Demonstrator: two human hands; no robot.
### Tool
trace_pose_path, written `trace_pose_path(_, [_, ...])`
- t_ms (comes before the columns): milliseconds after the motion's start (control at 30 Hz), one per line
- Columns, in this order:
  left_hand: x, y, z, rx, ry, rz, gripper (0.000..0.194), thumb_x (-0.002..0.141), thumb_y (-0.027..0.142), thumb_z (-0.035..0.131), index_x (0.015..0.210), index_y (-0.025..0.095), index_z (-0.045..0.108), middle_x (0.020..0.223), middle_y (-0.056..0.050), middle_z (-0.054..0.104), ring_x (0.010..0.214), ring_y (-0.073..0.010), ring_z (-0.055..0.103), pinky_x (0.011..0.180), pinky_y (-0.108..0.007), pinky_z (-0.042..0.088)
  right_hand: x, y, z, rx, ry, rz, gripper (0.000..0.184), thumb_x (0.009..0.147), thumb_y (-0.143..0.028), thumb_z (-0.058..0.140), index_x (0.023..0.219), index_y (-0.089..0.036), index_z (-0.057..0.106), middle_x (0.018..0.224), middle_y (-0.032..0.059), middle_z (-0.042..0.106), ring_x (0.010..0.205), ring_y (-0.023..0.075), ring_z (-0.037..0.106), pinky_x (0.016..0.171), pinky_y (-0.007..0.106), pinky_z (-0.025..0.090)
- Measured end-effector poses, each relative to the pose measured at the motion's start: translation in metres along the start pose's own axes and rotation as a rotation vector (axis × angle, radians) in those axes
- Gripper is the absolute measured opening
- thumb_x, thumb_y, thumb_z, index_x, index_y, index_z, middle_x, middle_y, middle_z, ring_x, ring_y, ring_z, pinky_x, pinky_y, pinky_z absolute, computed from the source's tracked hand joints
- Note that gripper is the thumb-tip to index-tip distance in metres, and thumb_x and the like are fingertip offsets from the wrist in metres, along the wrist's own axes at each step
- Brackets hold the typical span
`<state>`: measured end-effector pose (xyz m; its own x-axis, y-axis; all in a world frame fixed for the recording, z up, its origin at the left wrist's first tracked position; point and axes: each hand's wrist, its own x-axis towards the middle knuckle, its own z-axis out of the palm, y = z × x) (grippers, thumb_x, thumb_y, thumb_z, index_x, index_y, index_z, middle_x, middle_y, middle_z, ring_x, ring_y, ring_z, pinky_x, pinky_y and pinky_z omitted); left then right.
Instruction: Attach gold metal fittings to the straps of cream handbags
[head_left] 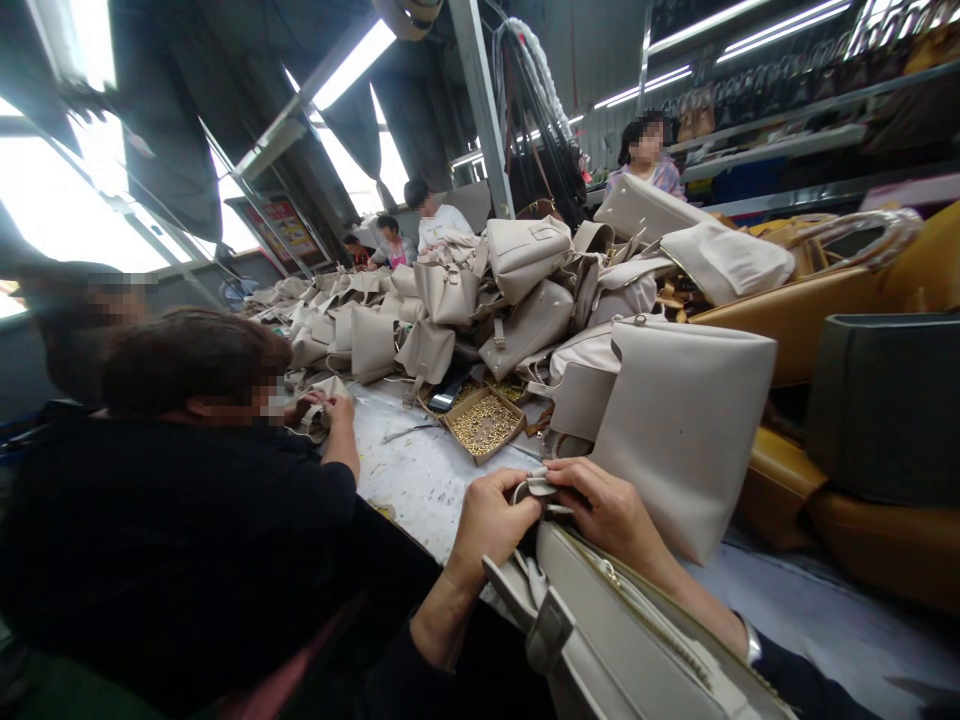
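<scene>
A cream handbag (637, 630) with a gold zipper lies tilted in front of me at the table's near edge. At its far end, my left hand (487, 520) pinches a small leather strap (536, 487) between thumb and fingers. From the other side, my right hand (600, 500) grips the same strap, its fingers closed close to my left fingertips. Whatever small part may sit between the fingertips is hidden. Just beyond my hands stands a cardboard tray (478, 457) filled with small gold metal pieces.
Piled cream bags (450, 290) cover the table's far part. A large cream bag (686, 430) stands to the right, beside mustard bags (780, 470) and a dark grey bag (885, 400). A co-worker in black (187, 520) sits close on my left, handling a bag. A phone (448, 390) lies behind the tray.
</scene>
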<state>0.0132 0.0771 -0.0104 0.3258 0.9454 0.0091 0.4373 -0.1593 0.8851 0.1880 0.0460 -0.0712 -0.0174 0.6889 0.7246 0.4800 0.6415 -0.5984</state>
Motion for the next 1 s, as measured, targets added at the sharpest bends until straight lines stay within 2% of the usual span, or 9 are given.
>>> trace_pose_path(333, [-0.001, -0.0031, 0.0064, 0.118, 0.082, 0.029, 0.031, 0.073, 0.016, 0.064, 0.098, 0.018, 0.082, 0.088, -0.005, 0.079, 0.079, -0.0201, 0.069, 0.073, -0.027, 0.051, 0.0006, -0.0006, -0.001, 0.009, -0.013, -0.002, 0.023, 0.097, -0.009, 0.052, 0.106, -0.024, 0.066, 0.111, 0.01, 0.075, 0.101, 0.0221, 0.074, 0.083, 0.033, 0.062])
trace_pose_path(633, [-0.0026, -0.0075, 0.0078, 0.082, 0.114, 0.056, 0.028, 0.072, 0.014, 0.063, 0.093, 0.017, 0.082, 0.085, -0.005, 0.079, 0.078, -0.0202, 0.069, 0.071, -0.026, 0.05, 0.0037, -0.0017, -0.0013, 0.07, -0.031, 0.009, 0.019, 0.095, -0.01, 0.057, 0.105, -0.024, 0.066, 0.111, 0.009, 0.073, 0.101, 0.0221, 0.073, 0.084, 0.033, 0.061])
trace_pose_path(1000, [-0.0031, -0.0082, 0.0031, 0.098, 0.132, 0.091, 0.026, 0.075, 0.015, 0.064, 0.091, 0.017, 0.083, 0.085, -0.004, 0.078, 0.078, -0.0199, 0.069, 0.071, -0.027, 0.049, 0.0086, -0.0006, 0.0043, 0.097, -0.068, 0.02, 0.022, 0.089, -0.005, 0.054, 0.1, -0.024, 0.06, 0.107, 0.0076, 0.066, 0.098, 0.0204, 0.068, 0.081, 0.03, 0.058])
